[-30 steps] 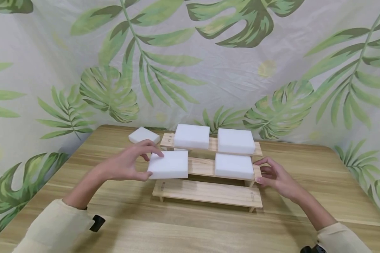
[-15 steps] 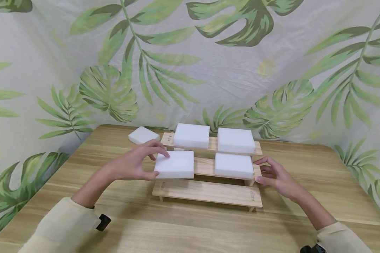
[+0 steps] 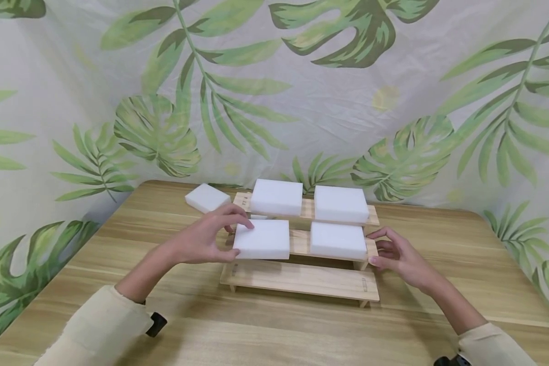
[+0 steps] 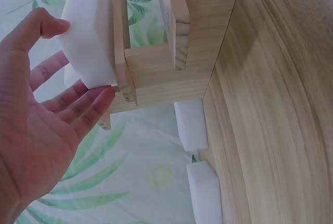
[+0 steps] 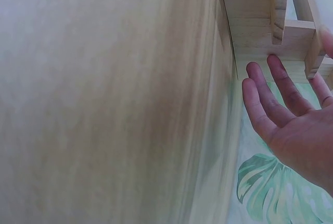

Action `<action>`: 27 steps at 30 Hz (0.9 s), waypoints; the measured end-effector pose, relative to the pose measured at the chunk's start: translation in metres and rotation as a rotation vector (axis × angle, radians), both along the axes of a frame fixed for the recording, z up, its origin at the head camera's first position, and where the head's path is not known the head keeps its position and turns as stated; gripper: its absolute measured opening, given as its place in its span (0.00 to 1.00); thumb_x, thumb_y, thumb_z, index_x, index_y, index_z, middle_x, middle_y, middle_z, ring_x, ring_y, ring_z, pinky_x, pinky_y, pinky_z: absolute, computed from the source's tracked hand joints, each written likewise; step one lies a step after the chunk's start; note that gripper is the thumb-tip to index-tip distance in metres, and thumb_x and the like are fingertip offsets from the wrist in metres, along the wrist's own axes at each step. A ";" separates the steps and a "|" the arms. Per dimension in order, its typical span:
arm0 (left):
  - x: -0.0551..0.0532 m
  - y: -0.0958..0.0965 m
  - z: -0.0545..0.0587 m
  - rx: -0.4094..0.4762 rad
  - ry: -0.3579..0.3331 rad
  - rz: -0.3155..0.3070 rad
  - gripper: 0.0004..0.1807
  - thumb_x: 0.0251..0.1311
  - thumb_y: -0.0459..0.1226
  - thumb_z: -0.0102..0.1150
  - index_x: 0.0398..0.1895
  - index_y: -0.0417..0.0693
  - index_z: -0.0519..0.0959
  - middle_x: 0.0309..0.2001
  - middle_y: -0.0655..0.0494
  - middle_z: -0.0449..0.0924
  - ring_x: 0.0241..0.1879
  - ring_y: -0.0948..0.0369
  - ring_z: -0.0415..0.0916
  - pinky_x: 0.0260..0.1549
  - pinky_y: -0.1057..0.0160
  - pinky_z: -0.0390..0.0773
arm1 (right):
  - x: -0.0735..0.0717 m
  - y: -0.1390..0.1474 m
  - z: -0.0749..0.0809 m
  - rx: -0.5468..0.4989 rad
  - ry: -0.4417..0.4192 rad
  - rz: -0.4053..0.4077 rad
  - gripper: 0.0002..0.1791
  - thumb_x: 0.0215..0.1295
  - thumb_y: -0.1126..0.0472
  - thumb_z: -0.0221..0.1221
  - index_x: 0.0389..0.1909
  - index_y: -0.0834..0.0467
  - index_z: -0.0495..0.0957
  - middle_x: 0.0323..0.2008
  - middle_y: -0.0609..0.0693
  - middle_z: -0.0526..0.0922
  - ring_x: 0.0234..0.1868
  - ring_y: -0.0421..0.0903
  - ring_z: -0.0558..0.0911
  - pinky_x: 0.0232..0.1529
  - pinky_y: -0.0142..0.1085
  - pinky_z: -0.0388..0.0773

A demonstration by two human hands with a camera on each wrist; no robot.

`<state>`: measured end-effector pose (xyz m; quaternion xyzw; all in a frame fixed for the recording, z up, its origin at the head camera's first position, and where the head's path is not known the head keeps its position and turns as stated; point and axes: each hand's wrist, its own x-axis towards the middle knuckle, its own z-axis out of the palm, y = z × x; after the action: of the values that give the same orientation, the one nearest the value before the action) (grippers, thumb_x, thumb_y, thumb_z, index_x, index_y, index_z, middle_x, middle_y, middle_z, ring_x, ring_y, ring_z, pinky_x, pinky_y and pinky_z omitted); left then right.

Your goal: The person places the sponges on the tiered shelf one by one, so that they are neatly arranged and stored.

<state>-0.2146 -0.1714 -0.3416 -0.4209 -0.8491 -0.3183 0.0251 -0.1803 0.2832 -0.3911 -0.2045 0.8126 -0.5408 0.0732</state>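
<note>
My left hand (image 3: 206,236) holds a white foam block (image 3: 262,240) by its left end, thumb at the near corner and a finger on top. The block lies over the left part of the middle tier of a wooden three-step stand (image 3: 297,277). In the left wrist view, fingertips reach the junction of the foam block (image 4: 88,41) and the shelf end. My right hand (image 3: 404,259) grips the right end of that tier between thumb and index finger. Its other fingers extend loosely beside the stand in the right wrist view.
Another white block (image 3: 338,240) sits at the right of the middle tier. Two blocks, one left (image 3: 276,197) and one right (image 3: 341,203), rest on the top tier. A loose block (image 3: 207,197) lies on the wooden table (image 3: 274,335) at back left, before a leaf-print cloth (image 3: 325,117).
My left hand has slid the foam block rightward along the middle tier, toward the other block there. My right hand has stayed at the stand's right end.
</note>
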 end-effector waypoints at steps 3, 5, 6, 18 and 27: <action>0.000 0.002 0.000 -0.004 0.019 0.012 0.23 0.50 0.32 0.72 0.53 0.45 0.81 0.56 0.48 0.74 0.41 0.59 0.76 0.42 0.56 0.82 | 0.000 0.000 0.000 0.001 -0.001 0.000 0.24 0.72 0.69 0.61 0.62 0.71 0.64 0.54 0.70 0.79 0.48 0.40 0.84 0.44 0.44 0.86; 0.000 0.003 0.001 -0.008 0.025 0.019 0.23 0.51 0.32 0.72 0.53 0.45 0.81 0.57 0.47 0.74 0.41 0.58 0.75 0.42 0.56 0.81 | 0.000 0.000 0.001 0.000 -0.001 0.001 0.23 0.72 0.69 0.61 0.62 0.71 0.64 0.55 0.70 0.79 0.48 0.40 0.84 0.44 0.43 0.86; 0.001 0.004 0.001 -0.010 0.027 0.022 0.23 0.50 0.32 0.72 0.53 0.45 0.81 0.57 0.47 0.74 0.42 0.57 0.75 0.42 0.56 0.81 | 0.000 0.000 0.001 -0.002 -0.002 0.002 0.23 0.72 0.69 0.61 0.62 0.71 0.64 0.54 0.70 0.79 0.48 0.40 0.84 0.44 0.44 0.86; 0.001 0.009 -0.003 -0.020 0.033 0.026 0.21 0.51 0.34 0.74 0.50 0.46 0.82 0.57 0.47 0.77 0.44 0.55 0.75 0.41 0.55 0.80 | 0.000 0.000 -0.001 -0.010 -0.004 0.006 0.24 0.72 0.69 0.61 0.62 0.72 0.64 0.54 0.71 0.79 0.48 0.40 0.84 0.44 0.44 0.86; 0.002 0.005 -0.005 -0.028 0.081 0.057 0.18 0.51 0.36 0.76 0.48 0.49 0.86 0.57 0.46 0.74 0.56 0.52 0.72 0.52 0.49 0.78 | 0.000 0.000 -0.002 -0.008 0.002 0.008 0.24 0.72 0.70 0.61 0.62 0.72 0.64 0.54 0.70 0.79 0.48 0.40 0.84 0.44 0.44 0.86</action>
<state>-0.2123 -0.1661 -0.3467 -0.4091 -0.8635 -0.2883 0.0625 -0.1806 0.2836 -0.3936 -0.2086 0.8098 -0.5434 0.0736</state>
